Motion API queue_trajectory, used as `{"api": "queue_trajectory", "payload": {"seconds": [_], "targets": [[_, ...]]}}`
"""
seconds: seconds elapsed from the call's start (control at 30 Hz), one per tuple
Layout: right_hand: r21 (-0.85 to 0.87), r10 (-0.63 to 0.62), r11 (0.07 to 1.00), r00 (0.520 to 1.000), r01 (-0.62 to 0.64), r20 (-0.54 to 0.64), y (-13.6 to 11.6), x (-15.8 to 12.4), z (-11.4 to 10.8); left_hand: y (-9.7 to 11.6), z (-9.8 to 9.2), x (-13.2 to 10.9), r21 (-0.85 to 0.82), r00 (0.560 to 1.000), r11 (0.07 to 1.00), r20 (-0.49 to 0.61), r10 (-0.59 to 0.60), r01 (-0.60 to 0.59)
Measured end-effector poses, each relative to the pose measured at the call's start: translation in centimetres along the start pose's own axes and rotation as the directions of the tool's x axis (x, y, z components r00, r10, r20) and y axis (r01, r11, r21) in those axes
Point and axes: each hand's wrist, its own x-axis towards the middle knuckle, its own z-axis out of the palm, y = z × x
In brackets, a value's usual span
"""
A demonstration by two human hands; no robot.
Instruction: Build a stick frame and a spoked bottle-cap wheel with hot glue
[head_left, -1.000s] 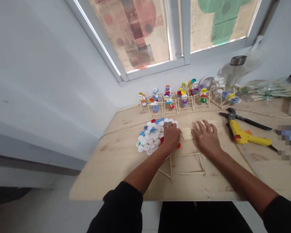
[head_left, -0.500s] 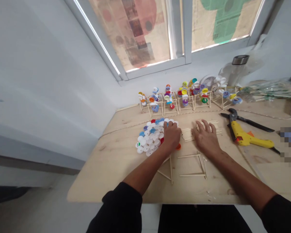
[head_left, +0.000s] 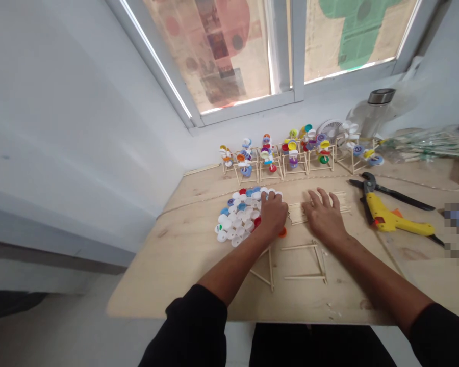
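Loose sticks lie crosswise between and under your hands

Your right hand [head_left: 324,214] is the nearer one: it rests palm-down over the pale thin sticks [head_left: 297,213], its fingers spread and slightly bent, not closed into a grip. The sticks' long axis runs roughly left to right across the desk [head_left: 168,270], so your right forearm meets them at a slant; their left ends show in the gap between your hands, and some right ends show past your right fingers.

Your left hand [head_left: 274,210] is just beside those left ends, fingers bent down at the right edge of the bottle caps [head_left: 237,221]. Its fingertips are hard to make out, so you cannot tell whether it grasps a cap or only touches one. Nearer your body, a three-sided stick frame [head_left: 304,278] lies flat, apart from both hands, its open side facing left.
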Motion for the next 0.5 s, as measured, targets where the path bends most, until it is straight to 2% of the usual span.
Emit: {"api": "queue_trajectory", "payload": {"seconds": [0.3, 0.5], "targets": [[-0.001, -0.001, 1.000, 1.000, 0.001, 0.009, 0.04, 0.32, 0.13, 0.09, -0.06, 0.15, -0.002, 1.000, 1.000, 0.004, 0.000, 0.000], [-0.001, 0.025, 1.000, 1.000, -0.025, 0.013, 0.27, -0.14, -0.60, -0.31, -0.48, -0.39, -0.003, 1.000, 1.000, 0.004, -0.007, 0.007]]}}
